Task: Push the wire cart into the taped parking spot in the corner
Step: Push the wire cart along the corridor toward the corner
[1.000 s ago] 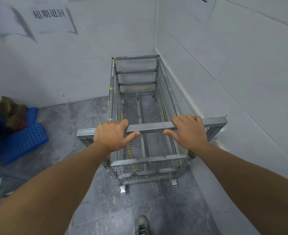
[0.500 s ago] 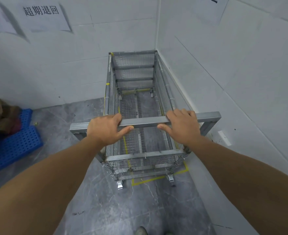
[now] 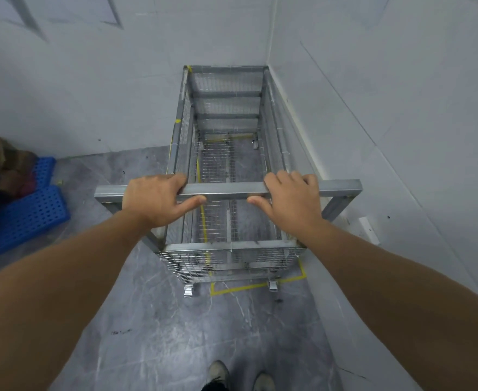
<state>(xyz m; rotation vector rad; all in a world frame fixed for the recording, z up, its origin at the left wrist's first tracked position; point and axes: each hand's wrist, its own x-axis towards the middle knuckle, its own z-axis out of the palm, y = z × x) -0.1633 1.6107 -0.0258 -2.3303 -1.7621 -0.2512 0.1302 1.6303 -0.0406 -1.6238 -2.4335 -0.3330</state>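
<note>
Grey floor (image 3: 176, 348) meets white walls at a corner; nearest, two shoes (image 3: 218, 373), then left hand (image 3: 154, 200) and right hand (image 3: 291, 200), both clenched on the cart (image 3: 226, 249) handle; the cart stands in the corner over yellow tape (image 3: 240, 289), its far end at the back wall

wire cart (image 3: 226, 165): rolled deeper into the corner, far end now by the back wall | yellow tape outline (image 3: 256, 286): hidden a second ago, its near edge and right corner now show behind the cart's near wheels | shoes (image 3: 240, 376): both now visible
</note>
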